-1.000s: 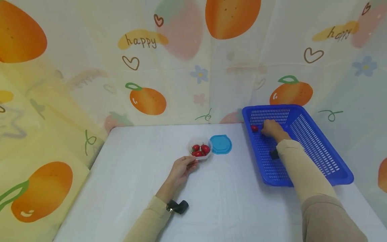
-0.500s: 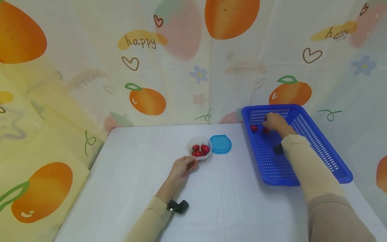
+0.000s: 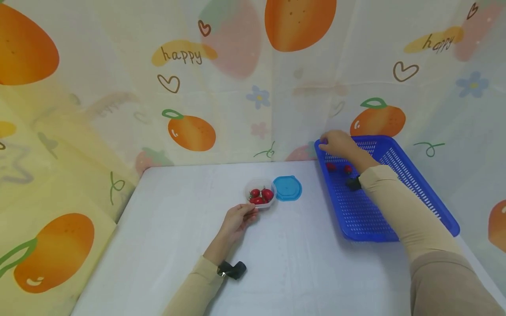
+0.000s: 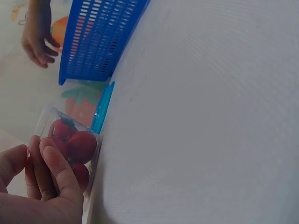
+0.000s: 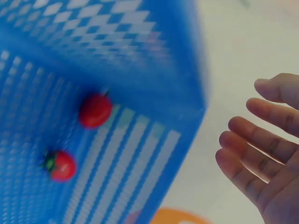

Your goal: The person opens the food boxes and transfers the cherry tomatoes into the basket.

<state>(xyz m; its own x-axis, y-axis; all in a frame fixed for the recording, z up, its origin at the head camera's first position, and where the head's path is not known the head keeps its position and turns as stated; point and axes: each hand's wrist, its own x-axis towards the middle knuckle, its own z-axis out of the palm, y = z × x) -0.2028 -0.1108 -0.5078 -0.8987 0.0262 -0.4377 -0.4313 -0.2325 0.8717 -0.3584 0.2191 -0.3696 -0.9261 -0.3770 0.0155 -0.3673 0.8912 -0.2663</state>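
r-hand (image 3: 340, 144) wide, empty @ 10 o'clock of basket (image 3: 361, 221), prob. mid-transfer; next likely needs tom. (image 3: 267, 195) from tub (image 3: 258, 181), l-hand (image 3: 236, 220) pinching 7 o'clock.

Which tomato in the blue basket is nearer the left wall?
The left-hand tomato of the pair, close by the left wall; the other tomato lies further in.

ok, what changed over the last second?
Right hand moved up and left, out of the basket to its far left corner; fingers relaxed, holding nothing. That uncovered a second tomato, apparently just let go. Unchanged: left hand at the tub, lid beside it.
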